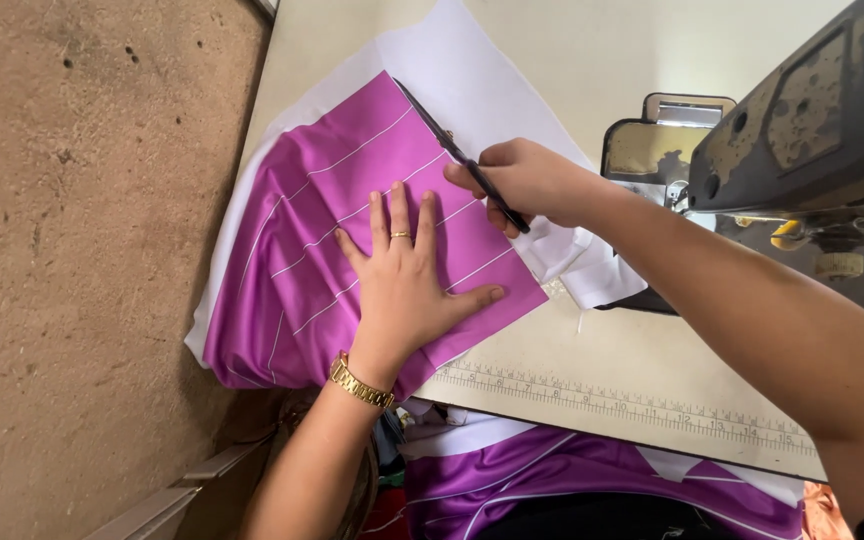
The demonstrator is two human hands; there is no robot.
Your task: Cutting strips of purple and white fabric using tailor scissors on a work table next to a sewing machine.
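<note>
My left hand (407,285) lies flat, fingers spread, on a purple cloth with thin white stripes (302,250), pressing it onto the sewing table (592,350). It wears a gold ring and a gold watch. My right hand (527,180) grips a long black pair of scissors (452,150) whose blades run along the purple cloth's upper right edge. White fabric (452,70) lies under the purple piece and sticks out beyond it.
A worn grey sewing machine (802,130) stands at the right, its metal plate (657,140) beside my right hand. A printed ruler (632,405) runs along the table's near edge. More purple cloth (552,475) lies in my lap. Brown floor (82,250) is at left.
</note>
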